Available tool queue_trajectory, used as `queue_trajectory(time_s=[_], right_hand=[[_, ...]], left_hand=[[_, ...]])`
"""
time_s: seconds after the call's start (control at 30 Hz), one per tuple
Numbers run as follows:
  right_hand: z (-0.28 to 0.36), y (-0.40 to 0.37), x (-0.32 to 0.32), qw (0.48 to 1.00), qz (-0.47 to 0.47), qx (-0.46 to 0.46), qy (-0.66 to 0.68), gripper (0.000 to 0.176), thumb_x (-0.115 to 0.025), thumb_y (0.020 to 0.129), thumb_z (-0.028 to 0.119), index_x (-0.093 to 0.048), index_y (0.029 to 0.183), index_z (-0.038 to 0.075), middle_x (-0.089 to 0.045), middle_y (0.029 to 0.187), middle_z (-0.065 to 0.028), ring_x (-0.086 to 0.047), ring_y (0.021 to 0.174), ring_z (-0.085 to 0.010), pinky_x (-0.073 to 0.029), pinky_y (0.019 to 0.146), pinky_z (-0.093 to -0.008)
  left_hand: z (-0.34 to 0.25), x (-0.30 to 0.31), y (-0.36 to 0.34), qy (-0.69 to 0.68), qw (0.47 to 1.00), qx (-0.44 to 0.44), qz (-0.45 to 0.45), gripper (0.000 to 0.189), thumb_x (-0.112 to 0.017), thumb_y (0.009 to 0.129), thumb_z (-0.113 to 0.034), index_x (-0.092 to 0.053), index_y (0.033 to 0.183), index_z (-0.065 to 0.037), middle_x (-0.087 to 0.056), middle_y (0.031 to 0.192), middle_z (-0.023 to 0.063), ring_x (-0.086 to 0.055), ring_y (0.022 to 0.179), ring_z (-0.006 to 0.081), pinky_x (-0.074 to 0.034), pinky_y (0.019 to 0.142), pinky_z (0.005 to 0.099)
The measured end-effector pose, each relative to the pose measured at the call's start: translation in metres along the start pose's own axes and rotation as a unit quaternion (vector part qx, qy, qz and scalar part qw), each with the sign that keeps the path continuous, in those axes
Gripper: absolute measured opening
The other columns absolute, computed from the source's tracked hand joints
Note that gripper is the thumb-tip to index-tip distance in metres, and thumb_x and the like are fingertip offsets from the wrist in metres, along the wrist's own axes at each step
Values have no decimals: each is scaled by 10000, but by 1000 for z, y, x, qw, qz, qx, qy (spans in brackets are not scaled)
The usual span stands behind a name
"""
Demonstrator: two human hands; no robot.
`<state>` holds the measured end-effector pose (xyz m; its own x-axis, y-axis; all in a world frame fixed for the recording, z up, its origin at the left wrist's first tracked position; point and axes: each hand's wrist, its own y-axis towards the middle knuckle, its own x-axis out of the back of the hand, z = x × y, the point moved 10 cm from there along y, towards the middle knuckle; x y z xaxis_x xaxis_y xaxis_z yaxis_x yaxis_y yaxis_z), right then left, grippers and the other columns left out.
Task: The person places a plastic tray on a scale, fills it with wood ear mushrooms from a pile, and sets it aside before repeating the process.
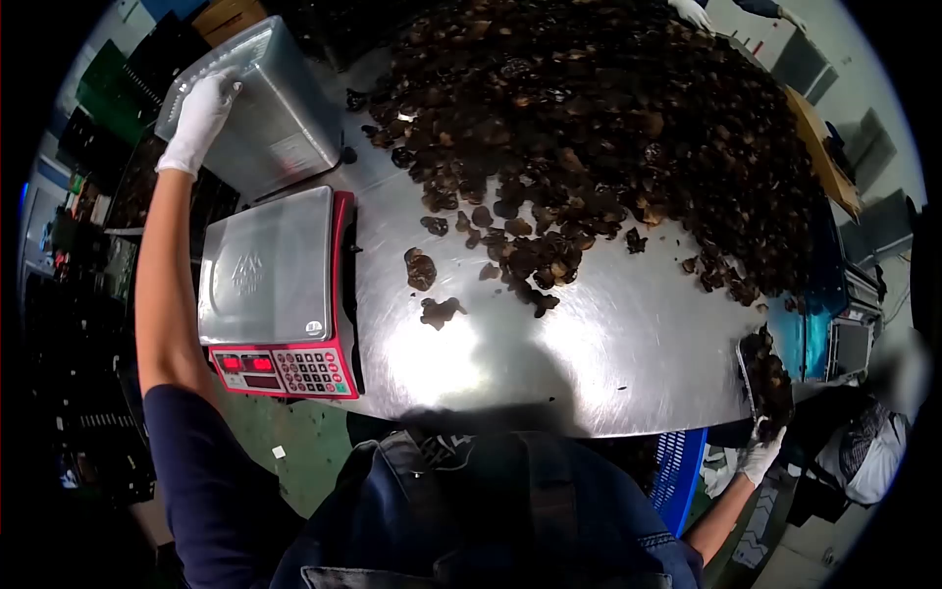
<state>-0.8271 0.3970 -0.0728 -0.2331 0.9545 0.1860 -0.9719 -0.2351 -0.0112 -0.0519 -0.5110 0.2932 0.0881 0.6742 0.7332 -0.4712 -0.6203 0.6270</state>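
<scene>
My left hand (206, 113), in a white glove, grips the rim of a grey plastic box (280, 113) standing behind the scale, fingers bent over its edge. At the right, my gloved right hand (763, 454) holds the near end of a tray (746, 378) loaded with dark, crinkled pieces. A red scale (265, 275) with a metal plate and lit red digits sits on the table below my left hand. A large heap of dark brown pieces (608, 118) covers the back of the metal table (648, 363), with loose ones scattered toward the middle.
A blue crate (679, 476) stands under the table's front edge at the right. Another person's gloved hand (692, 12) is beyond the heap at the top. Cardboard (819, 147) lines the heap's right side. Green floor (294, 432) shows at the lower left.
</scene>
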Motion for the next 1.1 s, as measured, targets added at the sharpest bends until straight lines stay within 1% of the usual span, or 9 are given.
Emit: queue_trajectory(time_s=[0.07,0.23,0.43,0.47,0.5,0.7,0.83,1.0,1.1], right_hand=[[-19,1,-2,970,-67,-128,195,352,-518,1032,246,-600,1275,5,-628,1275,-112,-586,1142,-237,-500,956,-369],[-19,-8,0,962,-118,-170,177,356,-513,1031,235,-593,1282,-4,-625,1282,-110,-586,1148,-232,-485,977,-365],[32,-32,-17,970,-179,-129,103,359,-508,1030,223,-586,1288,-14,-623,1289,-108,-585,1155,-227,-471,998,-360],[61,-26,-30,986,-167,-4,-13,362,-509,1031,219,-584,1293,-18,-620,1296,-112,-583,1159,-221,-452,1022,-352],[93,-27,-52,972,-152,122,-129,364,-510,1033,215,-582,1298,-23,-617,1303,-116,-582,1162,-215,-432,1046,-343],[223,-152,-369,957,60,205,-196,207,-570,963,57,-666,1133,-12,-671,1138,-121,-610,1088,-221,-450,1013,-337],[267,-229,-532,792,222,472,-319,249,-678,869,95,-686,1117,75,-655,1129,-116,-608,1074,-292,-480,941,-384],[255,-246,-632,774,248,488,-318,315,-757,786,175,-708,1094,137,-633,1189,-64,-549,1174,-253,-409,959,-398],[242,-247,-660,725,293,455,-427,146,-762,773,202,-739,900,133,-645,1150,-48,-543,1173,-246,-385,960,-424]], left_hand=[[18,-29,3,-124,979,-38,155,293,-629,893,-107,-673,1177,-52,-691,1154,146,-636,1091,305,-471,974,364],[26,-16,14,-157,970,2,185,210,-655,856,-80,-719,1043,-8,-721,1000,144,-688,943,249,-506,871,320],[26,-13,24,-142,961,-17,238,217,-656,823,-51,-729,1019,7,-712,905,145,-677,873,246,-512,850,324],[28,-13,23,-199,955,0,221,213,-651,814,-39,-731,1006,5,-711,896,141,-676,869,241,-514,842,332],[25,-11,23,-202,954,2,221,213,-651,814,-39,-731,1006,5,-711,896,141,-676,869,241,-514,842,332],[39,-15,24,-112,977,-62,170,158,-584,917,-96,-675,1016,-12,-683,933,95,-661,877,221,-510,849,309],[42,31,15,-109,987,-98,-61,175,-584,938,-107,-649,1095,-63,-684,997,80,-667,896,236,-516,844,321],[12,74,-19,-60,981,-142,-117,154,-616,912,-61,-621,1065,-85,-664,1002,73,-653,929,258,-512,834,332],[-39,118,-71,5,977,-152,-151,203,-650,852,-21,-634,1039,-98,-643,958,69,-640,922,260,-498,824,368]])
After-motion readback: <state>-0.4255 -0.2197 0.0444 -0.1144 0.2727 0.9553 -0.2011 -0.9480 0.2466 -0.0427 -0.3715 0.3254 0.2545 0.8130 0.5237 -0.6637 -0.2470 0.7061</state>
